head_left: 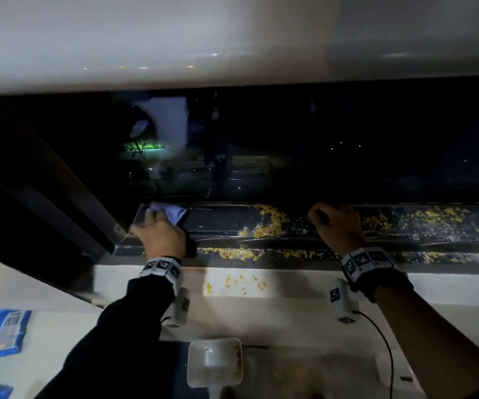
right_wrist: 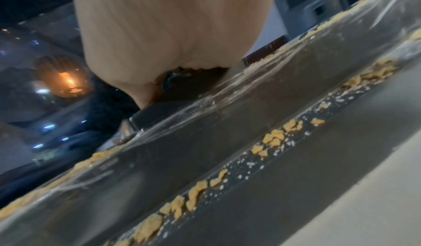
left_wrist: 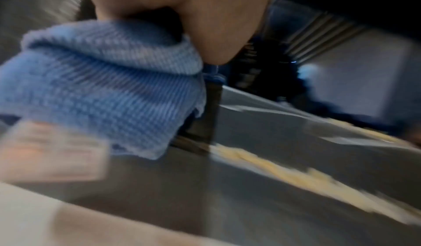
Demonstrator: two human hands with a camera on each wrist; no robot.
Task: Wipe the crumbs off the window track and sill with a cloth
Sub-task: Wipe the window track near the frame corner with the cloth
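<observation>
the left hand grips a bunched blue cloth, fingers curled round it, and presses it down into the window track at the track's left end, close to the dark upright frame. in the left wrist view the cloth is a waffle-weave wad tucked under the hand, its lower edge touching the grey channel — that picture is smeared with blur.

the right hand sits further right along the track, fingers bent over the far rail against the glass; whether it holds anything i cannot tell, since the fingertips are lost in shadow.

yellow crumbs lie heaped in the track between the two hands, more scatter to the right of the right hand, a line of them fills the near channel, and a patch lies on the pale sill.

near the sill's front edge — a white scoop; at the left edge, blue packets.
</observation>
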